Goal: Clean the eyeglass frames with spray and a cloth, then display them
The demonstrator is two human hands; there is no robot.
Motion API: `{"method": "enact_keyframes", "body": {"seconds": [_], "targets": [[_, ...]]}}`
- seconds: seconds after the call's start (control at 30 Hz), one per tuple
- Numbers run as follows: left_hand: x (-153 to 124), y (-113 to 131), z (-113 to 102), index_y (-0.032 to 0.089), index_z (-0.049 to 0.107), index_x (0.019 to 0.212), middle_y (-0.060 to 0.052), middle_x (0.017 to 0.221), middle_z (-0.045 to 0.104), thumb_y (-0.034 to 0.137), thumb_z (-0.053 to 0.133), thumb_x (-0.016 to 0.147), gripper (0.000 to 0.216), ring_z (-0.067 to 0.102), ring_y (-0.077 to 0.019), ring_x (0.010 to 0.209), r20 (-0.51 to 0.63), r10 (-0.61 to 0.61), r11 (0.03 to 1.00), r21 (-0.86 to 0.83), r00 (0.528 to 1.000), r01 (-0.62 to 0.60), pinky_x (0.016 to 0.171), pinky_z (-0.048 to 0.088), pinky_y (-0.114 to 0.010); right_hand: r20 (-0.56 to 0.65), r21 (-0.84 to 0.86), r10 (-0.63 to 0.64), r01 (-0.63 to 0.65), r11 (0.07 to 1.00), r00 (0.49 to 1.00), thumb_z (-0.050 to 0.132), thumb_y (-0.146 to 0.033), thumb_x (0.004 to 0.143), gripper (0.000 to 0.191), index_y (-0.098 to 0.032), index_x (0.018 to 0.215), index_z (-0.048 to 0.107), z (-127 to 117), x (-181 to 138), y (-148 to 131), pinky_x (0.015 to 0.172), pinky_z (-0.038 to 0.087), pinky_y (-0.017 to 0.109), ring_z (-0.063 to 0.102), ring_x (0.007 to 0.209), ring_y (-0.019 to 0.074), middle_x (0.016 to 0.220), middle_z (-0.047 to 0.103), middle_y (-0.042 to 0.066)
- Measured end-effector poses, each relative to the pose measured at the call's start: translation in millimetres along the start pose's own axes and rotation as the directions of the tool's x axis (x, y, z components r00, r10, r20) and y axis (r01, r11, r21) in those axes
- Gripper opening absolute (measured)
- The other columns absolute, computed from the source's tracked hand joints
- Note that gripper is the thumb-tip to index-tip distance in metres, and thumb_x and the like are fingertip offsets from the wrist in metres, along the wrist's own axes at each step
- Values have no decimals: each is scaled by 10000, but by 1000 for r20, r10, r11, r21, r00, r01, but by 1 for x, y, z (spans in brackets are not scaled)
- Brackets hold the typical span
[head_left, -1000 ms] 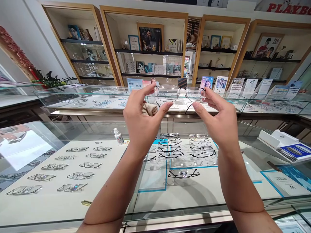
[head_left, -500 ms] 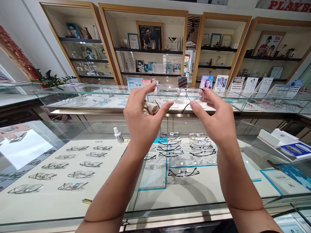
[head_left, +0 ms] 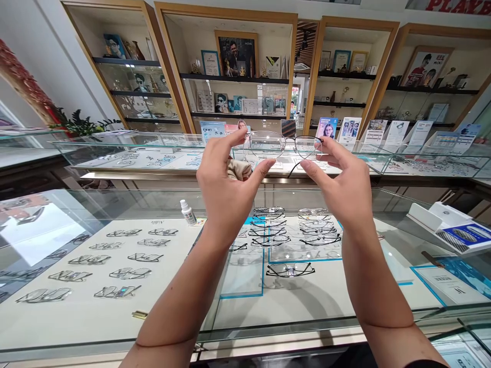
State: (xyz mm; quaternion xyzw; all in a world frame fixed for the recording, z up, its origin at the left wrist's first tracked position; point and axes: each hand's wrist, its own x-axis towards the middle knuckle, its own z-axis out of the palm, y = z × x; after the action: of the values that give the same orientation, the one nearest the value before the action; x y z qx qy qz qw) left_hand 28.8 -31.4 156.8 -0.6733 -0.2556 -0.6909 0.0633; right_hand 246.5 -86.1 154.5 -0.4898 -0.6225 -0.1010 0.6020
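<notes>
A pair of thin-rimmed eyeglasses (head_left: 289, 138) is held up in front of me, above the glass counter. My left hand (head_left: 226, 179) pinches its left end near the hinge, and a beige cloth (head_left: 240, 169) is tucked in that hand's lower fingers. At the other end, my right hand (head_left: 343, 179) grips the frame between thumb and fingers. One dark temple tip points down between the hands. Below, inside the case, rows of eyeglasses (head_left: 290, 270) lie on white and blue-edged panels.
A small white spray bottle (head_left: 187, 212) stands on the counter to the left. A white and blue box (head_left: 448, 230) sits at the right. Beyond is a second glass display case (head_left: 161, 159), with leaflets and wooden shelves (head_left: 230, 14) behind it.
Almost nothing differs. The view has shifted very slightly, and both hands keep the eyeglasses in nearly the same raised position.
</notes>
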Motion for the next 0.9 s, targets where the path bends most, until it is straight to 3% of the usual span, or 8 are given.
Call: {"method": "enact_keyframes", "body": {"seconds": [0.27, 0.63, 0.9], "targets": [[3, -9, 0, 343, 742, 1379, -86, 1332, 767, 679, 849, 919, 579, 763, -287, 1142, 57, -77, 989, -119, 995, 83, 667, 604, -345, -35, 1, 13, -13, 1000, 999, 765, -657, 968, 594, -346, 1474, 747, -4, -1, -8, 1025, 663, 615, 811, 1159, 358, 1394, 809, 88], [10, -22, -7, 386, 752, 1379, -78, 1387, 790, 746, 864, 859, 641, 768, -302, 1129, 132, -116, 986, -104, 984, 130, 809, 676, -447, -60, -36, -59, 57, 998, 996, 762, -593, 996, 531, -374, 1479, 737, -4, -3, -10, 1004, 671, 601, 802, 1177, 360, 1438, 786, 78], [9, -16, -2, 358, 745, 1343, -77, 1344, 800, 796, 846, 844, 672, 757, -312, 1199, 76, -91, 991, -94, 993, 98, 748, 648, -411, -60, -32, -43, 41, 999, 997, 773, -541, 998, 532, -358, 1496, 726, -4, -3, -13, 1045, 648, 620, 799, 1187, 367, 1468, 768, 83]]}}
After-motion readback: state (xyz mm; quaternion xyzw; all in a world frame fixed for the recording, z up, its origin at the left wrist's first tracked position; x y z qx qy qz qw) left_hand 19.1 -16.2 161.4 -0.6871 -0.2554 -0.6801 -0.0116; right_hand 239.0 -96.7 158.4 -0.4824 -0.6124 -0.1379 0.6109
